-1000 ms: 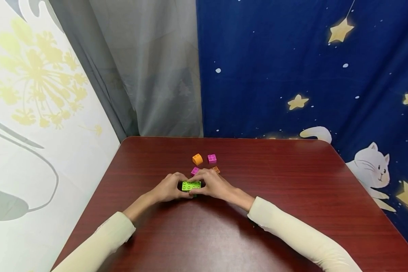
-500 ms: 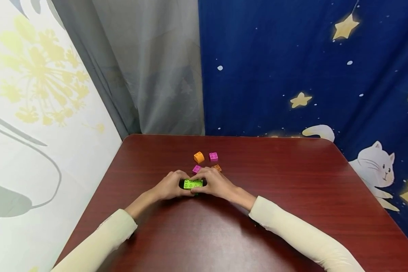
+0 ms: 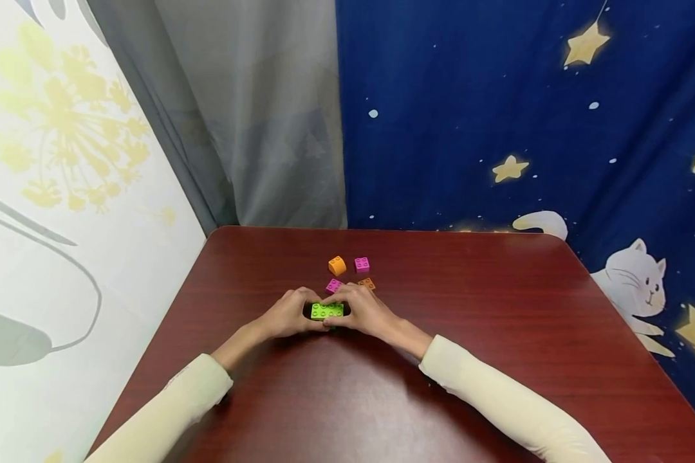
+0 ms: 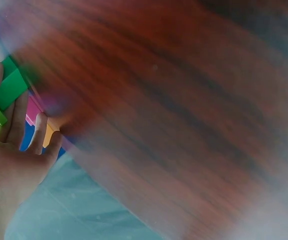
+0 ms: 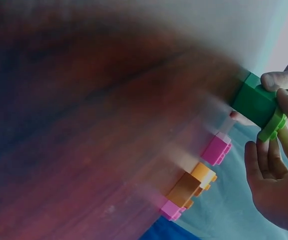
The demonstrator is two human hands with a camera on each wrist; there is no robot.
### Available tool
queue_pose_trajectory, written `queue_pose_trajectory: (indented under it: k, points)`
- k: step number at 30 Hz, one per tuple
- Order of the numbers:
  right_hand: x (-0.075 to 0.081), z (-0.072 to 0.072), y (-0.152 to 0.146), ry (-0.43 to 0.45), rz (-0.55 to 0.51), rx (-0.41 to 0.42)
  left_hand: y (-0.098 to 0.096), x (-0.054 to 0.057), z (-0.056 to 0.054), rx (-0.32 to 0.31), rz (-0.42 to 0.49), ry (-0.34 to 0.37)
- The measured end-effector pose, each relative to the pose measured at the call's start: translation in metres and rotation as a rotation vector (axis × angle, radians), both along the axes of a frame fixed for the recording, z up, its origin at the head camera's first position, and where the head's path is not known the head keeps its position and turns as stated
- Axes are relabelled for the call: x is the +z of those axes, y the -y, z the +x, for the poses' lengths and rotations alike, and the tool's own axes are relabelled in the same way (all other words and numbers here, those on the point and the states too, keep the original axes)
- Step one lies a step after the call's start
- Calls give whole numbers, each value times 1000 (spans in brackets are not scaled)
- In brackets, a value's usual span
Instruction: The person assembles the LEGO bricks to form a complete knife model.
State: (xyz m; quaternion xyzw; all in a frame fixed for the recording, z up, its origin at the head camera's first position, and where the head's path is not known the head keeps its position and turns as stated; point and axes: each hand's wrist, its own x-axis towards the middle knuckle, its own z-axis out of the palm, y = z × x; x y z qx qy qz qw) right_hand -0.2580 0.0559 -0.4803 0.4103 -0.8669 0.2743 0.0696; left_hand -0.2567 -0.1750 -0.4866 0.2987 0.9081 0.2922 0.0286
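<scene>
A lime green toy building brick (image 3: pixel 327 311) with studs on top is held between both hands near the middle of the table. Dark green brick pieces (image 5: pixel 254 100) sit against its underside, clearest in the right wrist view. My left hand (image 3: pixel 286 314) grips the left end, fingers behind and thumb in front. From the other side my right hand (image 3: pixel 365 312) pinches the right end in the same way, its thumb near the left thumb. In the left wrist view, the dark green piece (image 4: pixel 11 90) shows beside the fingers. Parts of the stack are hidden behind the hands.
Just beyond the hands lie a pink brick (image 3: pixel 334 285) and a brown-orange brick (image 3: pixel 367 283), both partly covered. Farther back are a curved orange brick (image 3: pixel 337 265) and another pink brick (image 3: pixel 361 264). The table (image 3: pixel 469 308) ends at curtains.
Both hands keep their hold on the lime green brick at the same spot. The head view has shifted slightly; the loose bricks have not moved on the table.
</scene>
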Motion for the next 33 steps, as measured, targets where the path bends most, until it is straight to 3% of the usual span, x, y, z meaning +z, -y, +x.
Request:
queue_pose_trajectory:
  k: [6,11,19,26,33]
  points:
    - [0,-2,-4,33,-42,12,0,1,0,27,-12,22]
    - [2,-8,-14,33,-64,18,-1,2,0,12,-31,13]
    - [4,-25,-46,42,-132,-61,0,1,10,20,-27,34]
    - [0,-42,-70,71,-81,-162,2,6,11,-4,30,47]
    - [-6,-51,-72,116,-11,-171,4,10,10,-7,60,19]
